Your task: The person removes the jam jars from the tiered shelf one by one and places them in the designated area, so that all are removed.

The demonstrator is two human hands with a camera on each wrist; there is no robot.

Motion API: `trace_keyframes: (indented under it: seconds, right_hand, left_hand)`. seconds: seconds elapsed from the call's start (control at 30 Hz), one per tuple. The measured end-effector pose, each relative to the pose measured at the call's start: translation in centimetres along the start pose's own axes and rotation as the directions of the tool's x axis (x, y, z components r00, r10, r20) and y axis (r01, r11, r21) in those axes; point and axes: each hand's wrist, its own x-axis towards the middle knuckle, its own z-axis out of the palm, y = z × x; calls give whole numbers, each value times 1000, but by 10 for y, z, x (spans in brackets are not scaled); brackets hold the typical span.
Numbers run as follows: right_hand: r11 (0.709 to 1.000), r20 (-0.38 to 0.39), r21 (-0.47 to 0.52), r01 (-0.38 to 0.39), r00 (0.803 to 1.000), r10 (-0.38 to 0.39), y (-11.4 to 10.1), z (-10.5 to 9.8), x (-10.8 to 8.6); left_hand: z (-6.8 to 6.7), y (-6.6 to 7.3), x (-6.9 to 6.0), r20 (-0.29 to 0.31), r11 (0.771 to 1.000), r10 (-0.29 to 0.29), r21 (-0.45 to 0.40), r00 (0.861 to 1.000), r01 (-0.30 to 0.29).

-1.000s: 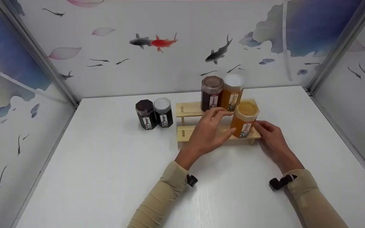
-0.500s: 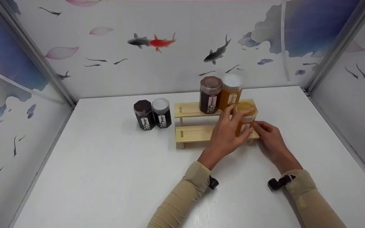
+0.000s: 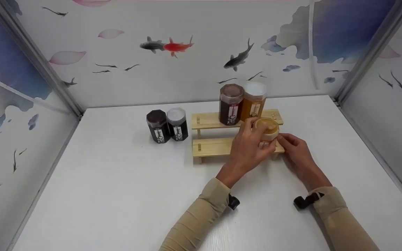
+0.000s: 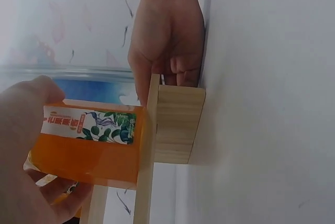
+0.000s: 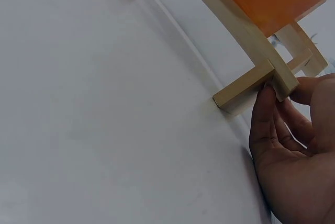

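Observation:
My left hand (image 3: 247,148) grips an orange jam jar (image 4: 94,153) with an octagonal body and a fruit label. In the left wrist view its base is against the lower shelf, with fingers on both sides. From the head view mostly the yellowish lid (image 3: 266,128) shows. The lower step of a two-step wooden rack (image 3: 215,147) carries this jar near its right end. At that end, my right hand (image 3: 299,155) pinches the shelf edge between thumb and fingers, seen close in the right wrist view around the shelf end (image 5: 285,80).
On the upper step stand a dark red jar (image 3: 231,104) and an amber jar (image 3: 254,104) with a white lid. Left of the rack, a brown-lidded dark jar (image 3: 158,127) and a white-lidded dark jar (image 3: 178,124) stand side by side. Printed panels (image 3: 117,80) enclose the white table (image 3: 117,184).
My left hand has come rightward from beside the orange jar and closed around it. The jar's top has since shifted slightly left and toward me. My right hand stays at the shelf end.

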Motion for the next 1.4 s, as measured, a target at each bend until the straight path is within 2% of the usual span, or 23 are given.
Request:
trace_keyframes:
  seconds: [0.17,0.37,0.53,0.77,0.87,1.0,1.1,1.23,1.4]
  right_hand:
    - [999,-6,-35,39,999,-39,0,5,0]
    - [999,9,-25,28,1000,-27,0,7,-3]
    - [1000,8,8,29,1000,-29,0,6,-3]
    - [999,16,44,5,1000,-6,2,6,-1]
    - [1000,5,29,2,1000,-2,2,6,-2]
    - [999,-5,26,32,999,-32,2,5,-4]
    - [998,-5,25,49,999,-49,2,4,-4]
    - [999,-3,22,41,999,-41,2,3,-5]
    - [999,13,50,18,1000,-19,1,2,-5]
  left_hand:
    - [-7,0,0,19,1000,22,13,1000,-22]
    - [-19,0,-5,68,999,49,-19,996,-47]
    - [-36,-4,-10,98,998,65,-29,993,-63]
    - [-64,-18,-14,76,997,78,-17,994,-77]
    - [-80,-28,-18,50,996,91,-10,995,-91]
    - [-105,-45,-21,-14,994,110,28,994,-109]
    - [-126,-58,-21,-66,993,103,57,992,-99]
    - [-157,-76,-22,-152,996,76,57,986,-68]
    - [-189,-99,-26,-248,1000,-4,9,969,6]
